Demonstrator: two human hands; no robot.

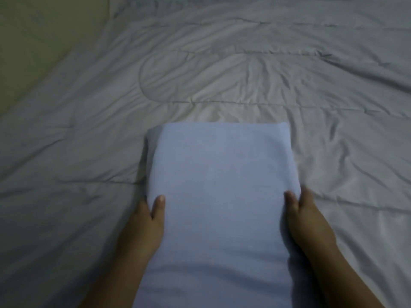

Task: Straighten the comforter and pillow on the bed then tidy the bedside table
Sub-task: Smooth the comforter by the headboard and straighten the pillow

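I have the pillow (220, 196) held between both hands, its long axis running straight away from me across the bed, near end down by my body and out of view at the bottom, far end resting on the comforter (244, 74). My left hand (146, 223) clamps the left long edge, thumb lying on top and the other fingers hidden under or behind the fabric. My right hand (309, 218) grips the right long edge the same way, thumb over the top surface. Both hands sit at about the same distance along the pillow, roughly mid-length as far as I can see, so neither is nearer the far end.

The comforter lies spread under and beyond the pillow, mostly flat but with creases fanning out ahead and to the right. At upper left a strip of tan surface (33, 41) shows past the comforter's edge; I cannot tell whether that is floor or wall.

I judge the pillow must be turned a quarter so its long side lies across the head of the bed, wherever that is; the frame does not show it, nor the bedside table
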